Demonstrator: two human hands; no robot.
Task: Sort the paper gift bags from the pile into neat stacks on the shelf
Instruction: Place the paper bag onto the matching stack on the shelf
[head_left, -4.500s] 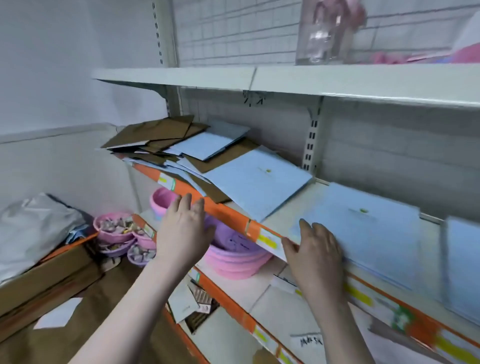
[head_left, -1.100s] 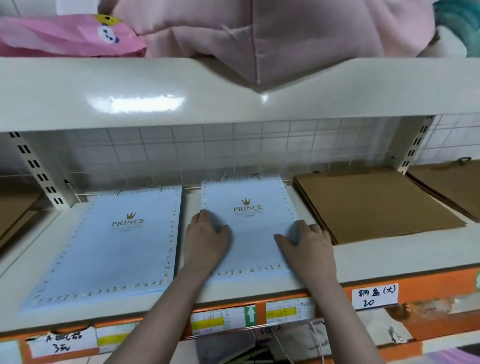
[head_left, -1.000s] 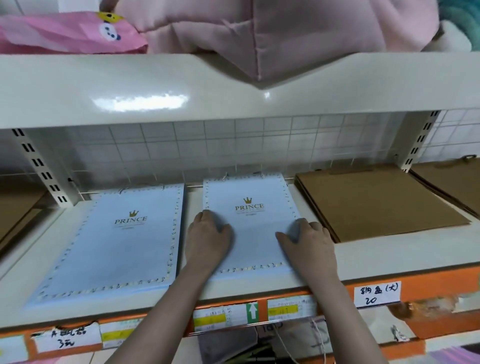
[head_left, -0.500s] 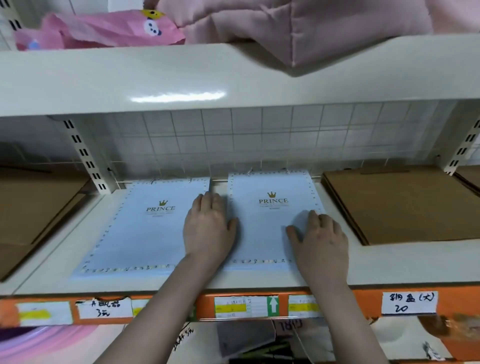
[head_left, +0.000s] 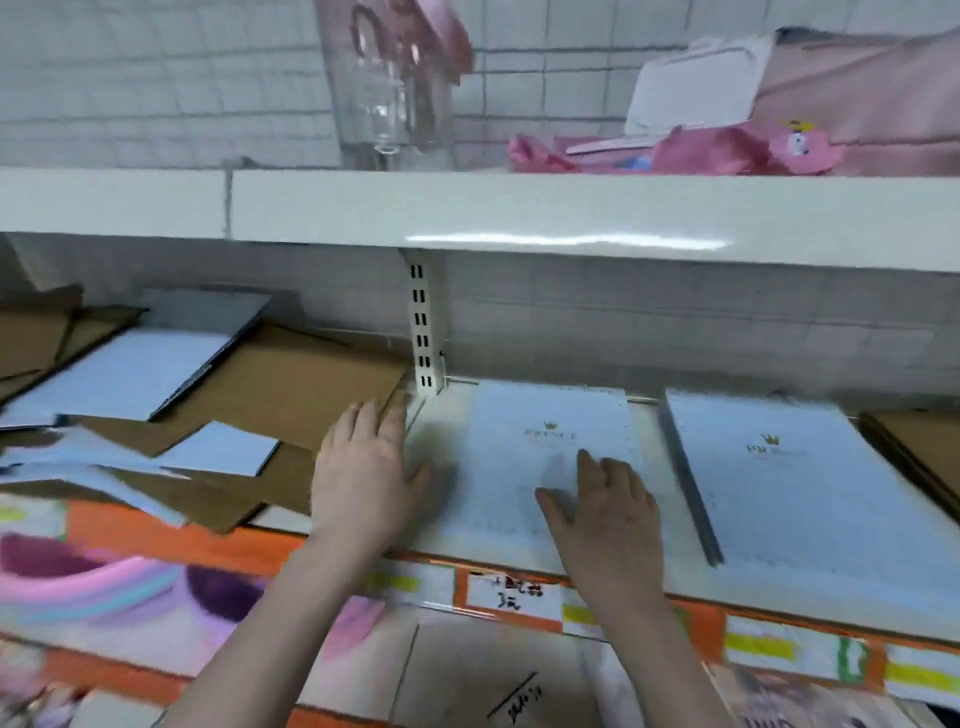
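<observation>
A messy pile of brown and pale blue gift bags (head_left: 208, 410) lies on the left part of the shelf (head_left: 670, 566). Two flat stacks of pale blue bags with a gold crown print lie to the right of the upright: one (head_left: 524, 447) in the middle, one (head_left: 810, 488) further right. My left hand (head_left: 366, 467) is flat with straight fingers, its fingertips at the right edge of the pile's brown bag. My right hand (head_left: 602, 504) rests flat on the middle blue stack. Neither hand holds a bag.
A slotted white upright (head_left: 426, 332) divides the shelf bays. A brown bag stack (head_left: 914, 447) shows at the far right. The upper shelf (head_left: 519, 213) carries a clear glass vessel (head_left: 389, 88) and pink items (head_left: 691, 150). Pink basins (head_left: 98, 577) sit below left.
My view has swung left, bringing the messy pile into sight. Both hands left the right blue stack; the left reached to the pile's brown bag, the right now lies on the left blue stack.
</observation>
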